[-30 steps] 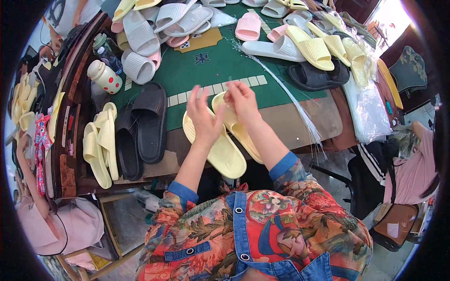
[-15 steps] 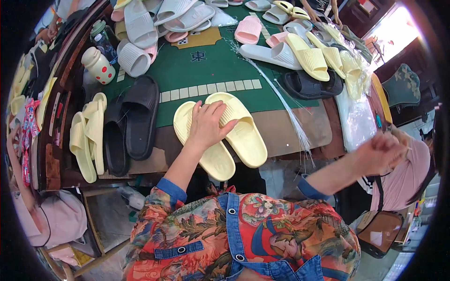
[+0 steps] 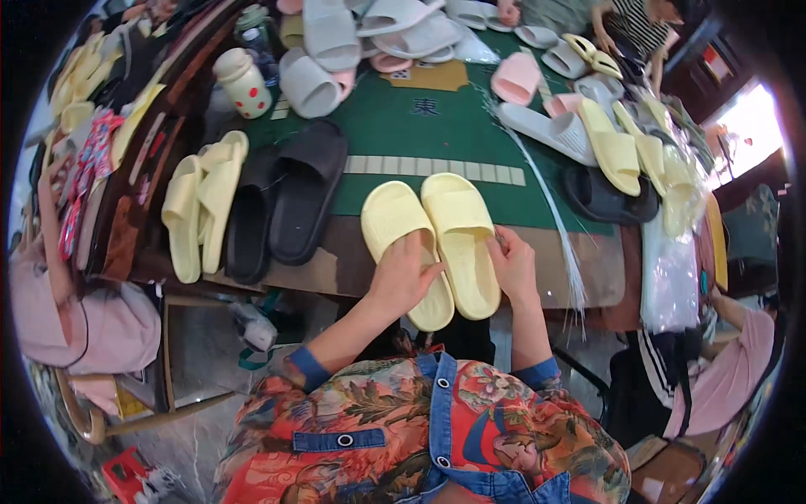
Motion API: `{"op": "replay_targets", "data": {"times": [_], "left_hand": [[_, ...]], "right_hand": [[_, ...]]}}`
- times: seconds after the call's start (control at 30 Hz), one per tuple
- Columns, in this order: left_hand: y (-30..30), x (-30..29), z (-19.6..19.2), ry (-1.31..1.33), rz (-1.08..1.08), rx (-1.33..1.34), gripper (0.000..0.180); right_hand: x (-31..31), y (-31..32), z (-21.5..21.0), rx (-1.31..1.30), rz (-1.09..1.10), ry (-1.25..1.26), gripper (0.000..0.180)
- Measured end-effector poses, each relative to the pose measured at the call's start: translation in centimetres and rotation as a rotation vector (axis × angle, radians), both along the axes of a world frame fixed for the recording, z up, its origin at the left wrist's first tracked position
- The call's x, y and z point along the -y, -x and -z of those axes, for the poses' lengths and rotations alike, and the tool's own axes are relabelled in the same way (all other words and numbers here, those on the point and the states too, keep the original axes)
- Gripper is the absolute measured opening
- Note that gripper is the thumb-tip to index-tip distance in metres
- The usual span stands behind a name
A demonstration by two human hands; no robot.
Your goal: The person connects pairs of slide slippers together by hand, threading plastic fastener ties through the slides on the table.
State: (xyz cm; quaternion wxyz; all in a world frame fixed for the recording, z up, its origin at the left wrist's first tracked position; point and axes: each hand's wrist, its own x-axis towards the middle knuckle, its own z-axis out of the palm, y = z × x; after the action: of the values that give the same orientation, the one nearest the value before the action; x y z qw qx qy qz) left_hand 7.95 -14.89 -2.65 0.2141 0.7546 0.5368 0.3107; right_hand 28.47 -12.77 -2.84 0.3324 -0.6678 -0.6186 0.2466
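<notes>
Left hand (image 3: 403, 277) lay flat on one yellow slide (image 3: 401, 235) – fingers spread, gripping nothing; right hand (image 3: 514, 267) pinched its mate (image 3: 463, 239), pairing them on the worktop (image 3: 554, 260).

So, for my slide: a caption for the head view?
Both hands rest on a pale yellow slipper pair at the table's edge.

Clear plastic bags (image 3: 672, 277), stacked, glossy, right of frame at worktop (image 3: 420, 134) edge; no labels, signs, screens.
</notes>
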Motion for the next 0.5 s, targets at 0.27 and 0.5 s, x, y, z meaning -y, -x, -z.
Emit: {"op": "replay_targets", "data": {"times": [0.27, 0.5], "left_hand": [[-1.0, -4.7, 0.7, 0.059, -0.203, -0.311, 0.039], [1.8, -3.7, -1.6, -0.141, -0.225, -0.075, 0.026]], "right_hand": [[-0.5, 1.3, 3.4, -0.23, -0.006, -0.227, 0.029], [-1.3, 0.2, 4.2, -0.858, 0.043, -0.108, 0.022]]}}
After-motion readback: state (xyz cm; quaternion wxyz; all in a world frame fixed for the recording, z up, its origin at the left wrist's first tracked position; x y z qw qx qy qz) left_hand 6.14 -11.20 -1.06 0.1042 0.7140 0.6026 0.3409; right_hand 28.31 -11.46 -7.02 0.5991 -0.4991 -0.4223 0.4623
